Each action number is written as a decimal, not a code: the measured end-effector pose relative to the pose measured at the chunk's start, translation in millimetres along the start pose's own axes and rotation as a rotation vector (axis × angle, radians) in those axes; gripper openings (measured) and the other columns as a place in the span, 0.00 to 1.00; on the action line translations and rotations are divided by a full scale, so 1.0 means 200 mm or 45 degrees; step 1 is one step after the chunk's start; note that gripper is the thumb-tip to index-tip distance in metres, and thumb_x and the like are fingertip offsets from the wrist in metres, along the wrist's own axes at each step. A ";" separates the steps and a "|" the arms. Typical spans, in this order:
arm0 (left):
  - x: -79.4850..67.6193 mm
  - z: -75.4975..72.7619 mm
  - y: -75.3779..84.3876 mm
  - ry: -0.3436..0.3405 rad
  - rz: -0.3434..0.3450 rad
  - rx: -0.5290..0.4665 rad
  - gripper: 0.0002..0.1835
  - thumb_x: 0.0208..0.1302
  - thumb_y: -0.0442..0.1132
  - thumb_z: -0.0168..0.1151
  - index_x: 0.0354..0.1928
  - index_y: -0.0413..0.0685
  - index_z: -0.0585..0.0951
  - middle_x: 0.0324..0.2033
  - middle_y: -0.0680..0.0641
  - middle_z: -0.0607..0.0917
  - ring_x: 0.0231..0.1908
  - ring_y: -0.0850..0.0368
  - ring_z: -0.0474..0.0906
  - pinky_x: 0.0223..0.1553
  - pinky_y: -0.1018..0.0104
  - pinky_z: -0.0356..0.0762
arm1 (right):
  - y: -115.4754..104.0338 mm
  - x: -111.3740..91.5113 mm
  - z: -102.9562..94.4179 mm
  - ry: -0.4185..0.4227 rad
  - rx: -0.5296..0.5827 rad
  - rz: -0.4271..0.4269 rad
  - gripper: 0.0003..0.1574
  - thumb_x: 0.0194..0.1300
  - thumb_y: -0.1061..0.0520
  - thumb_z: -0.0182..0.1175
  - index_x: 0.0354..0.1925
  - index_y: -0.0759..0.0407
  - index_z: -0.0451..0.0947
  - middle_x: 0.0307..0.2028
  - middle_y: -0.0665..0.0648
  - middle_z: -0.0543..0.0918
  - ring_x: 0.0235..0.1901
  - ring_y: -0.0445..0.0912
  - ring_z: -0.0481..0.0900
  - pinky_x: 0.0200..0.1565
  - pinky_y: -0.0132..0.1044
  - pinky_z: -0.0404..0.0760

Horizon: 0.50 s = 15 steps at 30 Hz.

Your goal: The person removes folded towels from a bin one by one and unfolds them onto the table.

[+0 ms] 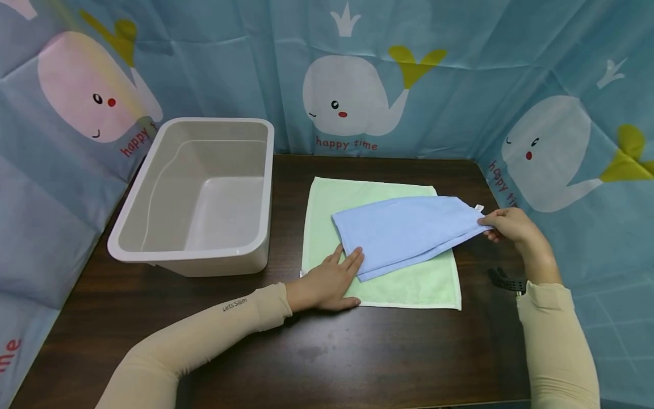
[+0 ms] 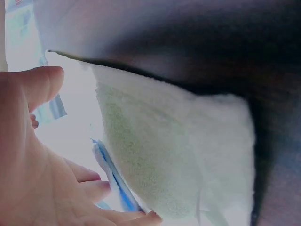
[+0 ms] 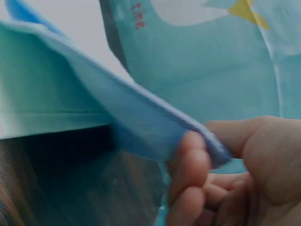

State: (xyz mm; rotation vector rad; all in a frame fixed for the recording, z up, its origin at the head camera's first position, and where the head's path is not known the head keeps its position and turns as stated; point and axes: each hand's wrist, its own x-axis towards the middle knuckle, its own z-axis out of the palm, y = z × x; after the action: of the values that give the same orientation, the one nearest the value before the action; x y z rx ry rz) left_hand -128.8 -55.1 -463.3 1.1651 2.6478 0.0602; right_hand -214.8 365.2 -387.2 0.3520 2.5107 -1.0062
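A folded blue towel lies askew over a pale green towel, which is spread flat on the dark wooden table. My right hand pinches the blue towel's right corner between thumb and fingers, close by a small white tag. In the right wrist view that corner of the blue towel is lifted, its layered edge slanting down to the fingertips. My left hand rests with spread, fairly straight fingers at the blue towel's lower left corner. Its thumb lies near the green towel's front edge.
A large light-grey plastic tub stands at the left of the table. A blue curtain with whale prints encloses the back and sides. Beside the right forearm is a black strap.
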 end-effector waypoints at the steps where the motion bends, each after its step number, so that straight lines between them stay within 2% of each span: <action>1: 0.00 0.00 0.00 -0.006 -0.002 0.010 0.50 0.63 0.67 0.47 0.74 0.42 0.44 0.75 0.43 0.46 0.71 0.29 0.47 0.67 0.49 0.65 | 0.00 0.00 -0.01 -0.058 -0.019 0.016 0.14 0.65 0.49 0.56 0.31 0.58 0.73 0.17 0.43 0.76 0.19 0.35 0.75 0.28 0.34 0.80; 4: -0.01 -0.01 0.00 -0.017 -0.007 0.042 0.50 0.63 0.65 0.50 0.74 0.42 0.44 0.75 0.43 0.46 0.71 0.29 0.47 0.68 0.50 0.64 | 0.02 0.02 0.00 -0.220 -0.091 0.077 0.13 0.65 0.51 0.55 0.28 0.57 0.72 0.17 0.44 0.77 0.18 0.35 0.74 0.27 0.31 0.78; 6: -0.01 -0.02 0.00 -0.022 -0.004 0.054 0.50 0.62 0.64 0.52 0.74 0.42 0.45 0.75 0.43 0.46 0.71 0.30 0.48 0.67 0.50 0.64 | 0.05 0.05 0.02 -0.281 -0.148 0.089 0.13 0.66 0.51 0.54 0.28 0.57 0.72 0.18 0.45 0.76 0.19 0.36 0.75 0.27 0.31 0.78; 10: -0.01 -0.02 -0.02 -0.025 -0.009 0.033 0.47 0.63 0.63 0.52 0.74 0.48 0.46 0.75 0.46 0.47 0.71 0.32 0.49 0.67 0.46 0.64 | 0.13 0.11 0.06 -0.237 -0.188 0.061 0.13 0.66 0.52 0.55 0.29 0.59 0.74 0.22 0.47 0.74 0.25 0.39 0.74 0.31 0.34 0.81; 15: -0.01 0.00 -0.04 -0.014 -0.068 -0.017 0.42 0.64 0.63 0.50 0.75 0.61 0.46 0.76 0.54 0.45 0.73 0.34 0.46 0.64 0.36 0.61 | 0.18 0.16 0.10 -0.168 -0.106 0.027 0.12 0.67 0.54 0.53 0.34 0.63 0.72 0.25 0.49 0.72 0.27 0.40 0.74 0.33 0.35 0.84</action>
State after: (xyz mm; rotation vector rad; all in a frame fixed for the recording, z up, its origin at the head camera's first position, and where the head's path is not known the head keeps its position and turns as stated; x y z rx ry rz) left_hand -133.0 -61.1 -463.5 1.0864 2.6632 0.0615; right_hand -223.5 379.9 -436.4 0.2777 2.4164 -0.8843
